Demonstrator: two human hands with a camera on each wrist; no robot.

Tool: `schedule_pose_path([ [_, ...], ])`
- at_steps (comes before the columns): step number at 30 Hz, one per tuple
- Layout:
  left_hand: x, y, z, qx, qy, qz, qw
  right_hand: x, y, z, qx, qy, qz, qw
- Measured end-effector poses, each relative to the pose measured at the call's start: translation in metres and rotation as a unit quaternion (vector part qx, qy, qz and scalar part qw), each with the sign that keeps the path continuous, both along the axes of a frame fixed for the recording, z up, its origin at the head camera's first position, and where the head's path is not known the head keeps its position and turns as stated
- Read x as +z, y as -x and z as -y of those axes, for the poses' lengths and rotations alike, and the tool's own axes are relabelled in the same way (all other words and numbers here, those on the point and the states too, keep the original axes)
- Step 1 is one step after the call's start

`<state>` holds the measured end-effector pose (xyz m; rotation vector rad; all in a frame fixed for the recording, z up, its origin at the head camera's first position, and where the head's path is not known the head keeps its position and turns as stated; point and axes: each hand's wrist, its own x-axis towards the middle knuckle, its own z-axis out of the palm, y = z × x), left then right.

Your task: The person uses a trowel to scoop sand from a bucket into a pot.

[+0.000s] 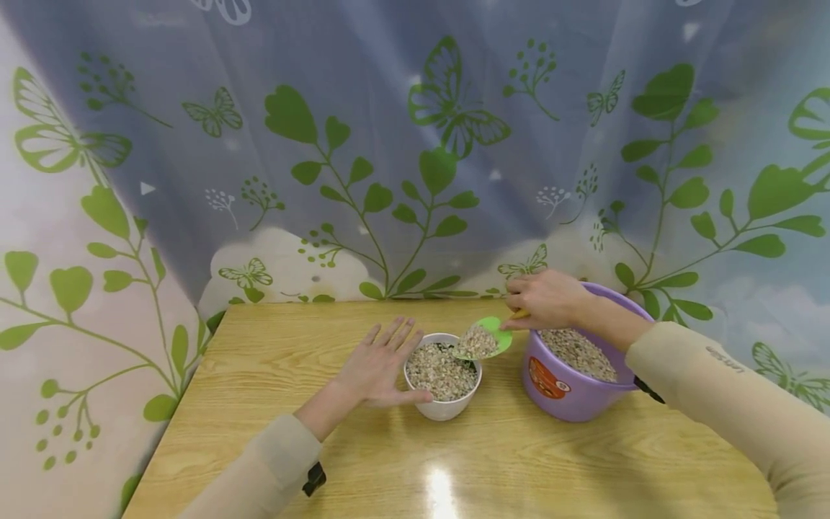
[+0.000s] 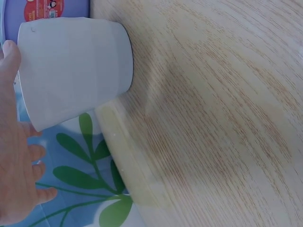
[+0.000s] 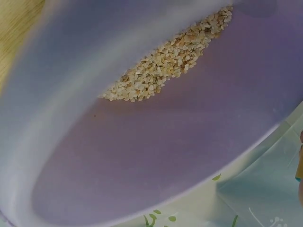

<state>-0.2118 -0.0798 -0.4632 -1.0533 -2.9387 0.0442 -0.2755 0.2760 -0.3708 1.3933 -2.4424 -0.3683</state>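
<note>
In the head view a white pot (image 1: 442,410) stands on the table, filled near its rim with pale gravel (image 1: 441,371) and some dark material showing at the far side. My left hand (image 1: 379,366) is at the pot's left side, fingers straight and spread, thumb along the near rim. My right hand (image 1: 551,297) grips the orange handle of a small green shovel (image 1: 502,339). Its blade carries a heap of gravel and overlaps the pot's right rim. The left wrist view shows the white pot (image 2: 75,71) from the side, with the left thumb (image 2: 10,56) at its rim.
To the right stands a purple bucket (image 1: 577,404) with an orange-red label, partly full of gravel (image 1: 577,352); my right forearm passes over its rim. The wooden table (image 1: 259,360) ends at the back against a curtain (image 1: 363,144) printed with green leaves and butterflies.
</note>
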Motion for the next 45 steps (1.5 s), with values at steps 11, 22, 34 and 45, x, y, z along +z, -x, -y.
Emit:
schedule_pose_path([
  [11,0.003,-0.002,-0.002,0.002,0.001,0.007,1.0,0.001,0.0,0.007,-0.018,-0.025,0.008,0.9995],
  [22,0.003,-0.002,-0.002,0.004,-0.002,0.008,1.0,0.0,0.004,0.011,-0.02,-0.036,-0.001,0.9991],
  [34,0.004,-0.002,-0.001,0.005,0.002,0.007,1.0,0.004,0.003,0.023,-0.047,-0.051,0.024,0.9973],
  [45,0.004,-0.002,-0.001,0.006,0.0,0.009,0.9999,0.005,0.003,0.025,-0.043,-0.05,0.018,0.9976],
])
